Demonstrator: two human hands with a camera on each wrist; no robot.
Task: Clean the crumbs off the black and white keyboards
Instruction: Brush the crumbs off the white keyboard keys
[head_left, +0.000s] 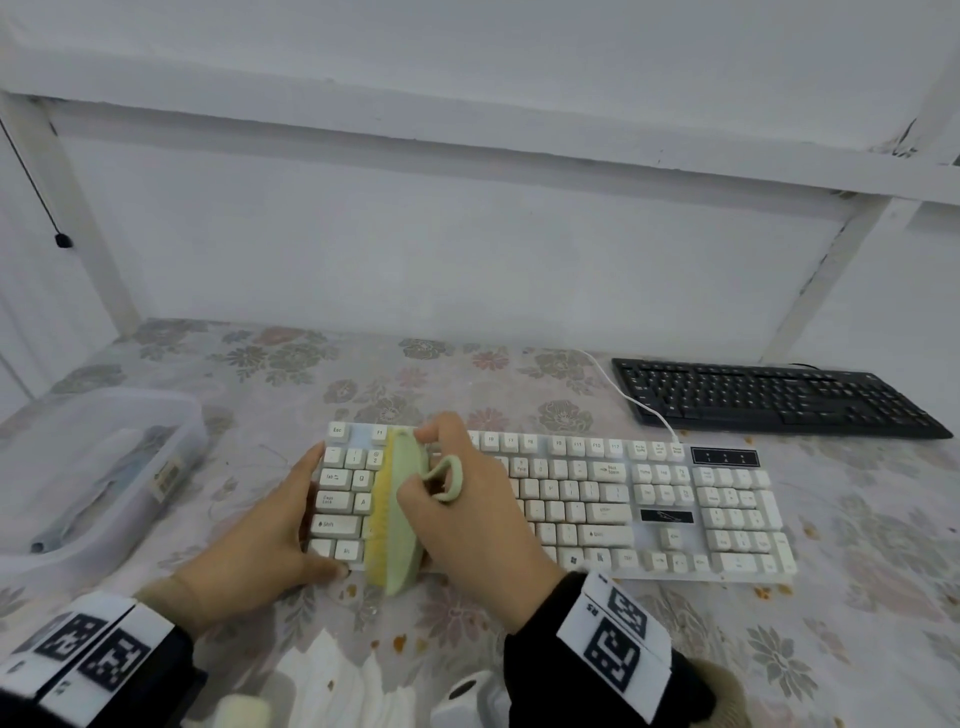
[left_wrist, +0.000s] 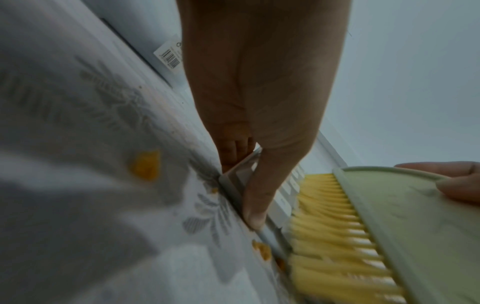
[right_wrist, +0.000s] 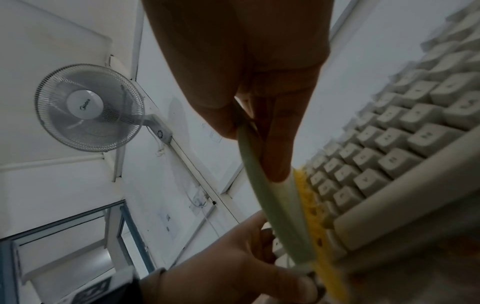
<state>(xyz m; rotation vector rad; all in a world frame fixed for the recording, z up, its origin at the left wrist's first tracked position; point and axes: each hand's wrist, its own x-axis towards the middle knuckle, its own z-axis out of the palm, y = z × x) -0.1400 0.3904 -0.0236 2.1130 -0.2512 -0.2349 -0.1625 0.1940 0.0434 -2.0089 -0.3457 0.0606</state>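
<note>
The right hand (head_left: 462, 499) pinches the brush (head_left: 396, 512), which runs front-to-back across the white keyboard (head_left: 623, 499), bristles facing left. The left hand (head_left: 270, 540) grips what looks like the keyboard's corner. Only the right wrist view catches a wall fan (right_wrist: 89, 107).

The brush (head_left: 397, 512) and the right hand (head_left: 467, 514) hide many keys of the white keyboard (head_left: 623, 499). The left hand (head_left: 270, 540) hides its left edge. The things inside the clear box (head_left: 104, 467) are too blurry to tell. The black keyboard (head_left: 769, 397) has letters too small to read.
</note>
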